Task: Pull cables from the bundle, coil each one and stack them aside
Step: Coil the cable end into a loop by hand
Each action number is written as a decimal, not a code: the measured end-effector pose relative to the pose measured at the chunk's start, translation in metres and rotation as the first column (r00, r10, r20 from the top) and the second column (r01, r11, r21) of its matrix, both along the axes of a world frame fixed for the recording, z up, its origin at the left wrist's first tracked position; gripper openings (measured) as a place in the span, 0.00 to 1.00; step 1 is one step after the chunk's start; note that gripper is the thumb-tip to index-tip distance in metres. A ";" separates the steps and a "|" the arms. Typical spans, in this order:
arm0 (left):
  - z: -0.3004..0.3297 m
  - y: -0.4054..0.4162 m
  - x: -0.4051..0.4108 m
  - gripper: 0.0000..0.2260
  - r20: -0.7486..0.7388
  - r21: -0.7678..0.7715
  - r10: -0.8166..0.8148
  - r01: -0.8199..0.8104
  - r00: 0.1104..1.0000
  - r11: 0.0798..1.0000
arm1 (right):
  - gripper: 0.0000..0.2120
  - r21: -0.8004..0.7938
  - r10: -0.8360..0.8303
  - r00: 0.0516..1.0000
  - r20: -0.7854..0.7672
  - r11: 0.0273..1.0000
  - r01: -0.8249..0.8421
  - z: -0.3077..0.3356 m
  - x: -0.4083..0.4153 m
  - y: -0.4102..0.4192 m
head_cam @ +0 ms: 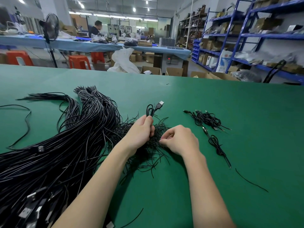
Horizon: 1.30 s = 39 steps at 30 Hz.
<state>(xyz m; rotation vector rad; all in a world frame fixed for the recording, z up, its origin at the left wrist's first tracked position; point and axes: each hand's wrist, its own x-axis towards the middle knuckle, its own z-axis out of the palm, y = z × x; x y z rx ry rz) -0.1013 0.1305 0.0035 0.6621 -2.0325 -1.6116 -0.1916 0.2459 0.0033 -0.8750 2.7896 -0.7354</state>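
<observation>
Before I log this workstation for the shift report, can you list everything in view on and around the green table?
cable bundle: one big heap, black, left side of the table
held cable: one, black with a silver USB plug, sticking up from the left hand
coiled cables: a small pile plus one apart nearer the person, black, right of the hands
loose wire: one, black, near right
table: one, green
stools: three, orange, behind the table
fan: one, black, far left
shelves: blue racks, far right
left hand: grips the held cable
right hand: fingers pinch thin wire ends
</observation>
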 end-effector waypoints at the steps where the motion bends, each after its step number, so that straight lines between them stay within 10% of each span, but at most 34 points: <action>1: 0.000 0.001 0.000 0.11 -0.012 0.026 -0.018 0.019 1.000 0.999 | 0.04 0.013 0.005 1.000 0.008 1.000 -0.005 0.002 -0.001 0.002; 10: 0.002 -0.008 0.002 0.12 -0.240 0.412 -0.084 0.180 0.967 0.894 | 0.03 -0.234 0.019 0.998 0.064 0.972 -0.004 0.014 -0.016 0.018; 19: -0.002 0.007 -0.003 0.13 -0.077 -0.041 -0.111 0.108 0.991 0.993 | 0.02 -0.745 0.347 0.884 0.314 0.667 0.003 0.031 -0.002 0.014; 39: -0.004 0.005 -0.002 0.13 -0.011 -0.393 -0.096 0.083 0.995 0.916 | 0.01 -0.655 0.276 0.909 0.313 0.755 -0.003 0.032 -0.003 0.008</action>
